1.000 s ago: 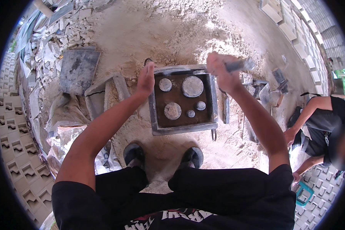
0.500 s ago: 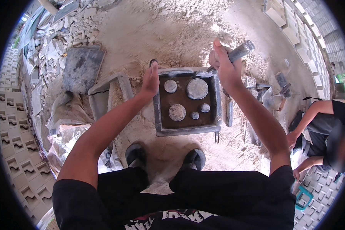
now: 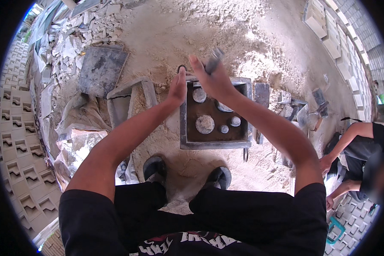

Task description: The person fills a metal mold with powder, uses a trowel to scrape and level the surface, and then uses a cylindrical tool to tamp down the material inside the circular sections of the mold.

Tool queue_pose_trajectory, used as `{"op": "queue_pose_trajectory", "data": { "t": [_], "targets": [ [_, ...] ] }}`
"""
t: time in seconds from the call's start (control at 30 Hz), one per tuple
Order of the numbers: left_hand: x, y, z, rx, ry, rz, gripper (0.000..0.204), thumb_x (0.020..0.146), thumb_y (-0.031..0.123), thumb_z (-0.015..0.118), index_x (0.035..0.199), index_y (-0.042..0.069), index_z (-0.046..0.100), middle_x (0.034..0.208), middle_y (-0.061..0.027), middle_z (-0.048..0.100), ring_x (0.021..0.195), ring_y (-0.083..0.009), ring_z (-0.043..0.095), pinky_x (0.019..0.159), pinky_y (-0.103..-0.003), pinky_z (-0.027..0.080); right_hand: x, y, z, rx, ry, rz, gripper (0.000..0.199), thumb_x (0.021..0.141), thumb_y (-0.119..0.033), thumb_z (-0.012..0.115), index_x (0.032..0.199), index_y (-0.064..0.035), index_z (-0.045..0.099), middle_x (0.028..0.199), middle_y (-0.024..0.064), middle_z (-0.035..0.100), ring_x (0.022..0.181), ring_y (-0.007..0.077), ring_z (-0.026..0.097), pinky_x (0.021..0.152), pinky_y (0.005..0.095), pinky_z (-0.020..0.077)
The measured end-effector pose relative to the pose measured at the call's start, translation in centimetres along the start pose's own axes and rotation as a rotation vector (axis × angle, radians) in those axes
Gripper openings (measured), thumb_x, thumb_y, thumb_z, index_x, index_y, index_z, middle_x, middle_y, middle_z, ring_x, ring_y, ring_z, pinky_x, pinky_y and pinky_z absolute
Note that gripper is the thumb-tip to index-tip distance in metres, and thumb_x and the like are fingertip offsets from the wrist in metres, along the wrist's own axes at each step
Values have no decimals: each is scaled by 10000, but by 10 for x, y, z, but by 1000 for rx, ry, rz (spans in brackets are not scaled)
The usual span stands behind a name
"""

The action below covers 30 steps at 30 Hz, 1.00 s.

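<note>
A square dark metal mould lies on the sandy ground in front of my feet. Inside are several grey round plugs of different sizes, including a speckled one, on a brown floor. My left hand is closed at the mould's far left corner, on a dark ring handle that pokes out past the fingers. Over the far wall, my right hand wraps round a thick grey cylindrical bar, slightly blurred. That hand and forearm hide part of the largest plug and of the far wall.
Left of the mould lie an open grey frame, a dark flat slab and pale rubble. To the right are a dark block and metal scraps. Another person sits at far right, beside stacked pale blocks.
My right hand has swung left with the bar, from beyond the mould's far right corner to its far wall near my left hand. The view has shifted slightly; my left hand keeps its place.
</note>
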<state>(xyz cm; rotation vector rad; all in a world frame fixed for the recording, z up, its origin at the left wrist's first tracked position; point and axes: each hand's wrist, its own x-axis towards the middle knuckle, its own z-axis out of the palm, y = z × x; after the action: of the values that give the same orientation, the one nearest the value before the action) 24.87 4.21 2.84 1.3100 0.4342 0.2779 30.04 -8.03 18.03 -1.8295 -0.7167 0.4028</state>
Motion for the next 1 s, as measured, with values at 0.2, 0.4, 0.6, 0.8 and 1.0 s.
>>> {"op": "queue_pose_trajectory", "data": {
  "t": [0.2, 0.4, 0.6, 0.8, 1.0],
  "targets": [
    [12, -25, -6, -145, 37, 3, 597, 1022, 465, 261, 976, -7, 625, 892, -93, 647, 872, -178, 582, 866, -317, 431, -5, -6, 17, 29, -27, -155, 528, 986, -408, 509, 602, -49, 464, 545, -59, 390, 523, 48, 342, 471, 259, 283],
    [5, -13, -4, -167, 2, -35, 588, 1030, 447, 247, 969, 4, 630, 895, -93, 658, 845, -168, 592, 852, -321, 442, -6, -44, 7, 128, -5, 11, 512, 977, -426, 519, 621, -60, 487, 556, -67, 401, 528, 43, 352, 472, 250, 286],
    [-7, 7, 3, -123, 1, -101, 589, 1033, 431, 258, 943, -12, 635, 871, -98, 671, 785, -162, 623, 791, -311, 485, 9, -27, 12, 117, -37, 144, 584, 941, -489, 543, 573, -36, 524, 494, -27, 454, 489, 58, 424, 456, 280, 347],
    [-7, 15, 7, -122, 7, -31, 597, 1034, 422, 259, 899, -18, 640, 848, -97, 673, 783, -168, 636, 801, -318, 493, -4, -18, 8, 114, -45, 20, 561, 943, -515, 531, 570, -108, 432, 547, -68, 385, 522, 44, 358, 473, 260, 294],
    [7, -12, -10, 78, 33, 14, 626, 1022, 454, 282, 851, -27, 644, 835, -100, 665, 781, -178, 599, 777, -313, 461, 1, -42, -10, 124, 74, 210, 543, 964, -473, 514, 577, -99, 438, 557, -48, 414, 511, 64, 384, 488, 267, 318]
  ]
}}
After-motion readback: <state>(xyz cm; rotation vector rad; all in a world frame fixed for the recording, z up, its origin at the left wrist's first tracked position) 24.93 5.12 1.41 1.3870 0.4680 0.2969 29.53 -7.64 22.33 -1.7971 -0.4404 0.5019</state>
